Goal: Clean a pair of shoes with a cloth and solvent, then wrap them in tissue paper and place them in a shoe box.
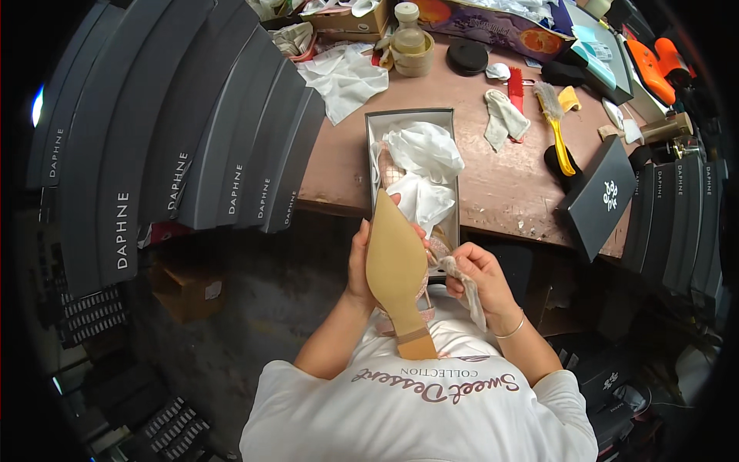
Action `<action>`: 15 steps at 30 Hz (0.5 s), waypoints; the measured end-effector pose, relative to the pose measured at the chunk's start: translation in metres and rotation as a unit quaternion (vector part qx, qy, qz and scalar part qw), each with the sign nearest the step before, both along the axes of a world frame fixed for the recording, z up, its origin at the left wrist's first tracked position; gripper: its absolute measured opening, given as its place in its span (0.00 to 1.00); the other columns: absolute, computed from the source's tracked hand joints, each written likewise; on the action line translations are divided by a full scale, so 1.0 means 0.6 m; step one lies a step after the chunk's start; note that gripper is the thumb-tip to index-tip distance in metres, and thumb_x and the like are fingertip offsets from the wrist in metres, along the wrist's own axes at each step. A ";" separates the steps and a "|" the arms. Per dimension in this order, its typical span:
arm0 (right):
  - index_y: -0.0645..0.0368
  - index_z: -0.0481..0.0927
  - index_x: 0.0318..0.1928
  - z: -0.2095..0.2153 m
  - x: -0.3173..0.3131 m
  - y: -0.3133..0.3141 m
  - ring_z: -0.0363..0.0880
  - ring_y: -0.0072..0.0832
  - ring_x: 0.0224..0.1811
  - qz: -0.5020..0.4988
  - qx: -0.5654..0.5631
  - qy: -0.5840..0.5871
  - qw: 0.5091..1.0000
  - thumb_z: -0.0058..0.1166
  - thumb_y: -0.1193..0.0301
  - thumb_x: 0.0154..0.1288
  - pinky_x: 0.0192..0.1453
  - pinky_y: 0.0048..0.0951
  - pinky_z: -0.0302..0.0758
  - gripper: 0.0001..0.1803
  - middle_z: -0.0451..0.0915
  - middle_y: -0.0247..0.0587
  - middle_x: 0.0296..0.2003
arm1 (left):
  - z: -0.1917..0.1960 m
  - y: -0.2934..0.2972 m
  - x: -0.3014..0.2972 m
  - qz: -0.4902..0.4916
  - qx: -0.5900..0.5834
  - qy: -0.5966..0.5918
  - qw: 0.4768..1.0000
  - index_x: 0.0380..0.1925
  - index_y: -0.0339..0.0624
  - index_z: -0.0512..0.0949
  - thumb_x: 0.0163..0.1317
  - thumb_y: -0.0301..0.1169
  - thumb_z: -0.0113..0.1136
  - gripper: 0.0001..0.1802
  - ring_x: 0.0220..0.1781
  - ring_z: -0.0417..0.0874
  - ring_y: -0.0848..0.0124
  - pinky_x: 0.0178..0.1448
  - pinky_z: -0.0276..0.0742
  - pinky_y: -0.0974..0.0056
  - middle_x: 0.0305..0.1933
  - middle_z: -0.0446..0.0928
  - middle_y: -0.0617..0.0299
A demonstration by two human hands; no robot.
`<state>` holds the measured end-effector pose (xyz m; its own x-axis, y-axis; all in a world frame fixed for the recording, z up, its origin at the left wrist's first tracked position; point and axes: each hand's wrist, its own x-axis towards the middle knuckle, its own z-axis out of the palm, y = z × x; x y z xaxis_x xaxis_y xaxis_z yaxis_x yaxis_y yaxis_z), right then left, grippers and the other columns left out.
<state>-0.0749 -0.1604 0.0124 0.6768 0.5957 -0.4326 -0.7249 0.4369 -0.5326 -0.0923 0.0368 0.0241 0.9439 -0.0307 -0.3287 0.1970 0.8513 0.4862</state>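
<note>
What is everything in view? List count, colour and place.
Held shoe: one, tan sole, left hand
Cloth: one, whitish, right hand
Table: one, brownish, ahead
Open box: one, grey, table edge
Paper: uncounted, white, in open box
Brush: one, yellow-handled, table's right
Flat box: one, black, table's right edge
Patterned box: one, purple, table's back
Smaller items: many, mixed, on table
Stacked boxes: many, dark grey, both sides
Carton: one, brown, lower left
Shirt: one, white, worn
Hands: two, bare, centre

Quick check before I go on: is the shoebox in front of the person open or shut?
Open. No lid covers the shoebox, and crumpled white paper shows between its walls.
</note>
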 end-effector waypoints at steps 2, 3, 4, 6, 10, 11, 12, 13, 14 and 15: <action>0.60 0.74 0.38 0.004 -0.011 0.004 0.72 0.20 0.24 0.014 -0.013 -0.019 1.000 0.52 0.69 0.69 0.27 0.22 0.70 0.07 0.75 0.33 0.27 | 0.000 -0.001 0.000 -0.001 0.000 -0.007 1.000 0.69 0.47 0.52 0.70 0.55 0.31 0.35 0.41 0.78 0.59 0.48 0.76 0.51 0.42 0.75 0.49; 0.61 0.75 0.38 0.008 -0.017 0.007 0.72 0.18 0.25 0.020 -0.026 -0.023 0.999 0.53 0.69 0.69 0.28 0.21 0.71 0.07 0.76 0.32 0.27 | 0.000 -0.001 0.000 0.000 0.002 -0.007 1.000 0.69 0.46 0.52 0.70 0.55 0.31 0.35 0.41 0.78 0.59 0.48 0.77 0.52 0.42 0.75 0.49; 0.61 0.76 0.38 0.011 -0.022 0.009 0.73 0.17 0.25 0.031 -0.050 -0.042 0.997 0.53 0.70 0.69 0.29 0.21 0.71 0.07 0.76 0.31 0.27 | -0.001 -0.001 0.000 0.001 0.005 -0.008 1.000 0.69 0.46 0.53 0.70 0.55 0.31 0.34 0.41 0.78 0.59 0.48 0.77 0.52 0.41 0.75 0.49; 0.62 0.77 0.39 0.017 -0.028 0.009 0.73 0.16 0.29 0.047 -0.064 -0.070 0.994 0.54 0.71 0.68 0.33 0.20 0.72 0.06 0.77 0.31 0.30 | -0.005 0.005 -0.003 -0.014 0.009 -0.036 0.999 0.70 0.45 0.50 0.70 0.56 0.30 0.36 0.45 0.78 0.61 0.50 0.77 0.56 0.45 0.74 0.48; 0.64 0.78 0.36 0.049 -0.026 0.017 0.75 0.24 0.33 -0.007 -0.244 -0.385 0.890 0.58 0.76 0.62 0.36 0.25 0.73 0.05 0.77 0.37 0.32 | -0.001 0.004 -0.005 -0.011 0.019 -0.042 0.999 0.71 0.44 0.48 0.70 0.57 0.30 0.38 0.48 0.78 0.61 0.52 0.77 0.57 0.47 0.74 0.49; 0.64 0.79 0.36 0.060 -0.022 0.019 0.75 0.26 0.32 -0.022 -0.264 -0.435 0.861 0.59 0.77 0.61 0.36 0.25 0.73 0.04 0.77 0.38 0.32 | 0.000 0.004 -0.007 -0.009 0.026 -0.036 0.999 0.71 0.44 0.48 0.70 0.57 0.31 0.38 0.49 0.78 0.61 0.53 0.76 0.57 0.47 0.74 0.49; 0.64 0.79 0.36 0.069 -0.017 0.023 0.76 0.28 0.32 -0.038 -0.282 -0.483 0.828 0.59 0.77 0.60 0.36 0.25 0.73 0.05 0.77 0.39 0.32 | 0.001 0.005 -0.009 -0.007 0.033 -0.029 0.999 0.71 0.44 0.48 0.70 0.57 0.31 0.38 0.49 0.78 0.61 0.53 0.76 0.57 0.47 0.74 0.49; 0.63 0.79 0.36 0.076 -0.013 0.028 0.76 0.30 0.31 -0.053 -0.299 -0.530 0.792 0.60 0.78 0.58 0.36 0.26 0.73 0.05 0.77 0.40 0.31 | 0.001 0.005 -0.011 -0.005 0.039 -0.023 0.999 0.72 0.45 0.48 0.70 0.57 0.31 0.38 0.50 0.78 0.61 0.53 0.76 0.57 0.47 0.74 0.49; 0.63 0.78 0.36 0.081 -0.008 0.036 0.75 0.31 0.31 -0.061 -0.306 -0.570 0.760 0.62 0.79 0.55 0.36 0.28 0.72 0.08 0.77 0.42 0.30 | 0.002 0.005 -0.011 -0.006 0.033 -0.027 0.999 0.72 0.44 0.48 0.70 0.57 0.31 0.38 0.50 0.78 0.61 0.54 0.76 0.57 0.48 0.73 0.49; 0.62 0.78 0.37 0.082 -0.008 0.046 0.75 0.32 0.30 -0.057 -0.308 -0.600 0.737 0.62 0.79 0.54 0.35 0.28 0.73 0.09 0.77 0.42 0.30 | 0.003 0.005 -0.012 -0.008 0.027 -0.031 0.999 0.72 0.44 0.48 0.70 0.57 0.31 0.38 0.50 0.78 0.61 0.54 0.76 0.57 0.48 0.73 0.49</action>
<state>-0.0796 -0.1329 0.0616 0.8222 0.4470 0.3523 0.4506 -0.1330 -0.8828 -0.0996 0.0396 0.0256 0.9621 -0.0301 -0.2710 0.1787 0.8202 0.5434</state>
